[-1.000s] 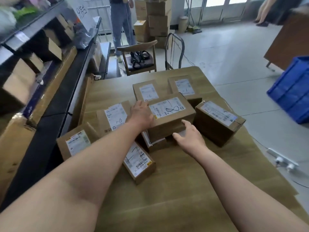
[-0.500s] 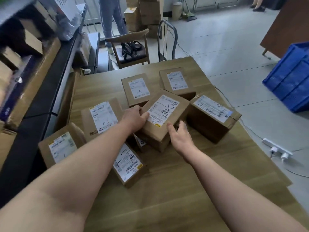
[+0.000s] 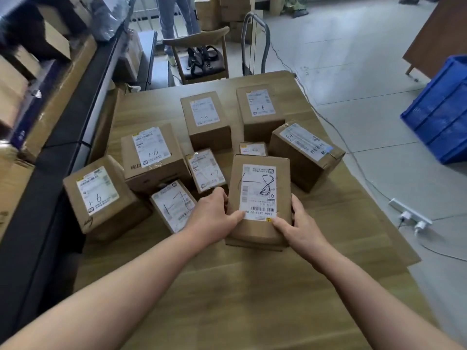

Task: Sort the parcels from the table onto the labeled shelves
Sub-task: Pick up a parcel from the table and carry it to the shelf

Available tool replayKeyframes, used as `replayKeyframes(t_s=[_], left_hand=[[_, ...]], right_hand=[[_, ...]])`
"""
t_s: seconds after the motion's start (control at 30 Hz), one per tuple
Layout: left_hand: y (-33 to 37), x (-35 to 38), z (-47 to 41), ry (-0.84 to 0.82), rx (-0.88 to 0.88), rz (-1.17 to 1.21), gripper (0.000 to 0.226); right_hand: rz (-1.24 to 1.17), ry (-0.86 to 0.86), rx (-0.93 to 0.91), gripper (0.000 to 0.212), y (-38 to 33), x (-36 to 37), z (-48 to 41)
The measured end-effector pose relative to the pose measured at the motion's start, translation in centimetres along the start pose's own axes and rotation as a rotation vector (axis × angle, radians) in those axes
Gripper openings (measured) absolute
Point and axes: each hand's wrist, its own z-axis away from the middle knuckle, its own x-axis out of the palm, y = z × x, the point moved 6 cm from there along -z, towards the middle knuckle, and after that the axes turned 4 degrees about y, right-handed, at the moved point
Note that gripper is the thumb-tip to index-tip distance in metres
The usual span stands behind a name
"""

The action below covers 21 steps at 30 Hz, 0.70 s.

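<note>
— Now, whereabouts for the parcel marked 1-8 (image 3: 260, 198)?
— Just below the middle of the frame, over the near half of the worktop (image 3: 252, 294), label facing up, short end toward the camera. Hard to tell whether resting there or raised slightly.
— And held how?
— Clamped on its left long side by the left hand (image 3: 214, 221): thumb pressed flat on the label's lower left corner, fingers (image 3: 220, 198) curled round the edge and partly hidden behind it. Matched on the right long side by the right hand (image 3: 302, 227): thumb laid beside the label's lower right corner, fingers wrapped over the side wall.
— Around it?
— Ringed above and to the left by other labelled parcels (image 3: 206, 117), all on the worktop. Closest, a flat parcel (image 3: 171, 205) just left of the left hand, and a big parcel (image 3: 307, 155) up and to the right, set askew. Along the left edge of the frame, shelves (image 3: 83, 102) with brown boxes (image 3: 56, 45). At the right edge, a blue crate (image 3: 439, 114) on the floor; below it, a white power strip (image 3: 410, 215). At top centre, a wooden chair (image 3: 199, 40).
</note>
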Motion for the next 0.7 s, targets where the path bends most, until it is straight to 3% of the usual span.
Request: replayKeyframes(t_s=[0.23, 0.4, 0.53, 0.7], left_hand=[[-0.9, 4.3, 6.4, -0.060, -0.118, 0.087, 0.033], [-2.5, 8.7, 8.0, -0.164, -0.272, 0.186, 0.053], [-2.4, 10.5, 8.3, -0.098, -0.344, 0.369, 0.039], [-2.6, 11.2, 8.3, -0.027, -0.340, 0.404, 0.045]], right_hand=[[0.013, -0.136, 0.049, 0.071, 4.4, -1.5, 4.9], [0.049, -0.227, 0.075, 0.065, 7.0, -0.3, 5.5], [0.100, -0.200, 0.036, 0.066, 7.6, 0.9, 5.0], [0.117, -0.228, -0.001, 0.070, 8.5, 1.3, 4.4]])
